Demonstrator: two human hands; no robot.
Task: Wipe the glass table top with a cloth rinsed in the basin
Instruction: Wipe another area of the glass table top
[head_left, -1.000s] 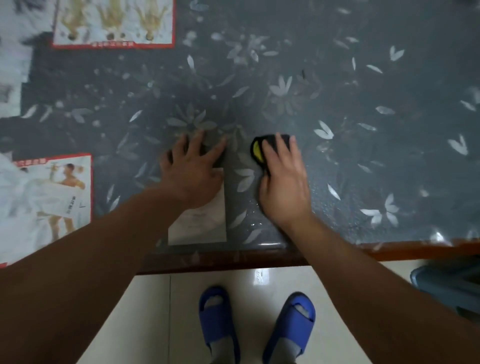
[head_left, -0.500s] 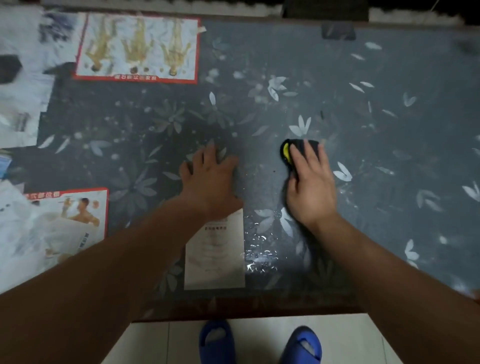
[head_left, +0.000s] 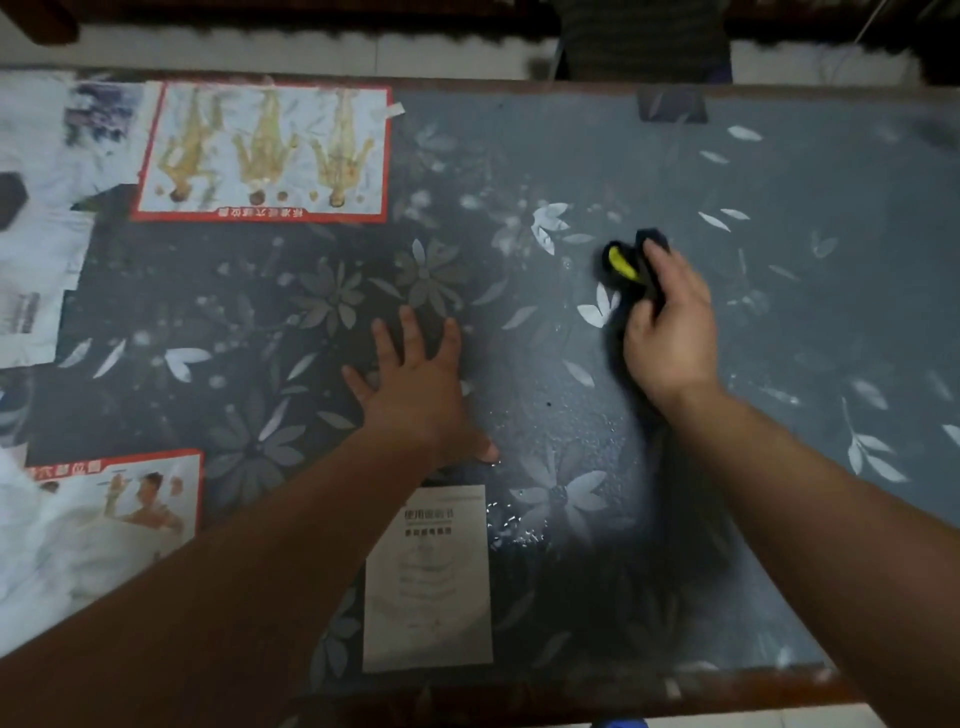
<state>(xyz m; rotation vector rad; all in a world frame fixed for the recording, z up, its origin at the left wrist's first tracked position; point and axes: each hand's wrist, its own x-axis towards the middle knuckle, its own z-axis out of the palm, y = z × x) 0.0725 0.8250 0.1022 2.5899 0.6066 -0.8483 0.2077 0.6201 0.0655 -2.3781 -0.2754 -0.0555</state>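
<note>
The wiping step is judged to be in hand rather than the rinsing: no basin is seen in the view, and the glass table top (head_left: 171, 291) is touched by both hands. At the far left, a red-bordered poster (head_left: 260, 150) is seen lying under the glass, with a second one at the near left corner. To the right of these, the left hand (head_left: 415, 395) is laid palm down on the glass with its fingers spread wide and straight; nothing is held by it, and it is judged to serve as a brace. Just nearer than this hand, a white leaflet (head_left: 428, 577) is seen under the glass, and water droplets (head_left: 514, 525) are scattered on the surface beside its right edge. Further right, the black cloth with a yellow patch (head_left: 631, 265) is bunched up and set on the glass towards the far side. It is gripped by the right hand (head_left: 670, 332), whose fingers are curled over its top while the thumb is closed against its side, so that the cloth is pinned to the glass. The next move is judged to call for a firm, flat stroke across the stretch to the right, with the droplets near the leaflet taken up afterwards.
</note>
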